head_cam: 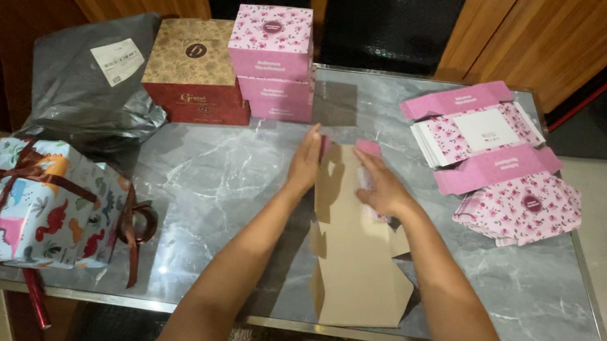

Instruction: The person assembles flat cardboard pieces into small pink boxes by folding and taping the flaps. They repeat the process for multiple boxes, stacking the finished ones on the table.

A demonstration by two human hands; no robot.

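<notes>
Left hand: the left hand (305, 164) lay edge-on against the left side of a flat, unfolded box blank (357, 245), fingers straight and together, pressed to the card and not closed around it.
Right hand: the right hand (383, 188) rested palm down on the upper part of the same blank, fingers spread slightly and flat on it; nothing was clamped in it.
Box blank: it lay brown side up near the middle of the grey marble table (219, 181), running from the hands toward the near edge, with pink showing at its far flaps.
Stacked pink boxes: two made-up pink floral boxes (272, 62) stood one on the other at the far side of the table, each with a round dark seal or a pale label band on its face.
Brown box: a brown and dark red patterned box (195, 70) stood just beside the pink ones, on their left, with a round dark seal on its lid.
Grey mailer: a grey plastic mailing bag (91, 90) with a white rectangular label lay at the far left corner.
Wrapped gift: a parcel in dinosaur-print paper (34, 208), tied with a dark red ribbon, sat at the near left edge.
Flat pink stock: a pile of flat pink floral blanks (499, 158) lay at the far right, well apart from the hands.
</notes>
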